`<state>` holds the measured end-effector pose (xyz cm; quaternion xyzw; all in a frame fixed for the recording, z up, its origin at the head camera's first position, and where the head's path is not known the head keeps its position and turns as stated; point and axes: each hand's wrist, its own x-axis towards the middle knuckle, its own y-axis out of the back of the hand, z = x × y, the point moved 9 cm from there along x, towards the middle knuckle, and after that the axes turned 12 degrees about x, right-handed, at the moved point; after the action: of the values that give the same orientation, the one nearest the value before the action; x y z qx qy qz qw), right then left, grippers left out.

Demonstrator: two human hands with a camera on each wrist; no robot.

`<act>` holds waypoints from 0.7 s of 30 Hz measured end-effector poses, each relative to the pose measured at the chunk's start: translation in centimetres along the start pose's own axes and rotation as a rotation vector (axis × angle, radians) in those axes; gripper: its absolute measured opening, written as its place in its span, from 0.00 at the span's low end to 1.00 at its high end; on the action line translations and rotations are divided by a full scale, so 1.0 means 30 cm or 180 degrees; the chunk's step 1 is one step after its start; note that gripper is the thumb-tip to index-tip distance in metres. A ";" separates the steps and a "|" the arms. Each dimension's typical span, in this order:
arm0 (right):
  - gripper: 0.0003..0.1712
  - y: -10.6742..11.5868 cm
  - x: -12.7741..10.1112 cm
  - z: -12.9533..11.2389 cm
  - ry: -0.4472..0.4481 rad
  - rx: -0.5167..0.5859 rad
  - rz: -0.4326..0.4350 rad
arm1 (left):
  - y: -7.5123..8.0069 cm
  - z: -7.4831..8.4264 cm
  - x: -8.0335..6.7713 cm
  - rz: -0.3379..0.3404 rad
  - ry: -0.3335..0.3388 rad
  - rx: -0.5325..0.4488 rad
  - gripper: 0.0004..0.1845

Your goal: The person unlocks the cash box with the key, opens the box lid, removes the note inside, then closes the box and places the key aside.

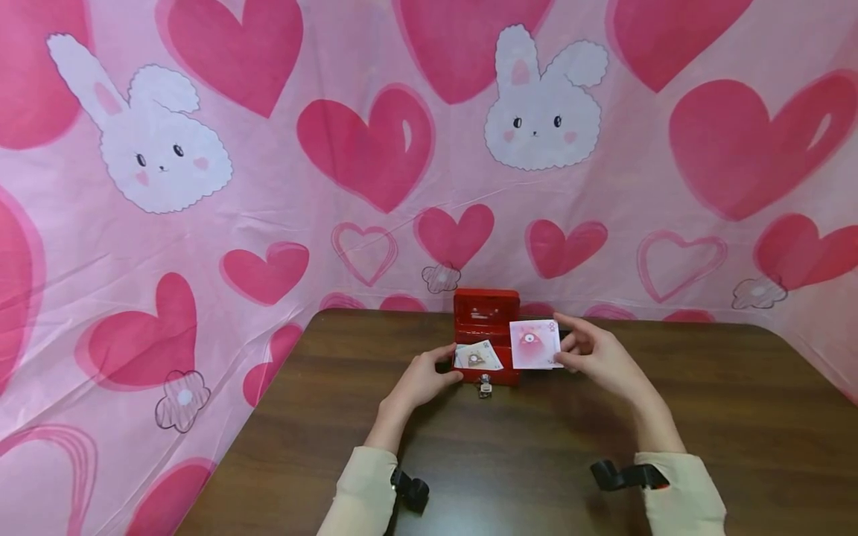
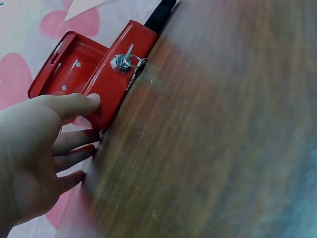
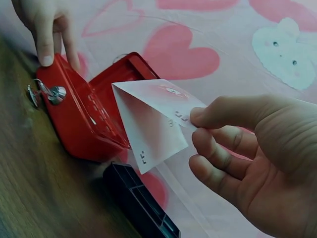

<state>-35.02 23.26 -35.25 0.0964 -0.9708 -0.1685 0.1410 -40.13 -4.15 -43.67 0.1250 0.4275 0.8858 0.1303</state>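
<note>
Sleeves (image 1: 365, 484), lower centre of the head view: cream cuffs, a black camera strap on each wrist.

Left hand (image 1: 421, 380), centre: fingers fairly straight, thumb pressed on the left front corner of the box, gripping nothing.

Right hand (image 1: 599, 355), right of centre: thumb and fingers pinch a pink note (image 1: 534, 344), folded and held in the air just right of the box's opening.

Box (image 1: 485, 339), centre, far half of the counter: red metal, lid (image 1: 486, 307) upright at the back, key (image 1: 484, 385) in the front lock. Banknotes (image 1: 477, 356) lie inside. A black tray (image 3: 138, 203) lies on the counter beside it in the right wrist view.

Step in hand, by judgement: putting the note into the steadied box. Next move calls for carrying it left over the rim and lowering it flat onto the banknotes before letting go.

Counter (image 1: 536, 461): dark brown wood grain.

Room: pink cloth (image 1: 268, 186) with red hearts and white rabbits hung behind and on both sides.
</note>
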 end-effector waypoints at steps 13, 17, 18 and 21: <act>0.37 0.037 -0.019 0.030 -0.0077 0.0094 -0.0094 | 0.004 -0.002 0.001 -0.0001 0.0020 -0.0028 0.33; 0.37 0.036 -0.026 0.049 -0.0210 0.0145 -0.0212 | 0.001 0.000 0.001 -0.0011 0.0006 -0.0025 0.33; 0.37 0.035 -0.028 0.054 -0.0242 0.0138 -0.0238 | 0.000 0.000 0.001 -0.0015 0.0002 -0.0029 0.33; 0.36 0.038 -0.031 0.071 -0.0309 0.0126 -0.0276 | -0.002 0.001 0.000 -0.0025 -0.0008 -0.0057 0.33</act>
<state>-34.97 25.16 -37.00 0.1329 -0.9745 -0.1598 0.0844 -40.13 -4.08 -43.68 0.1232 0.4200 0.8889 0.1354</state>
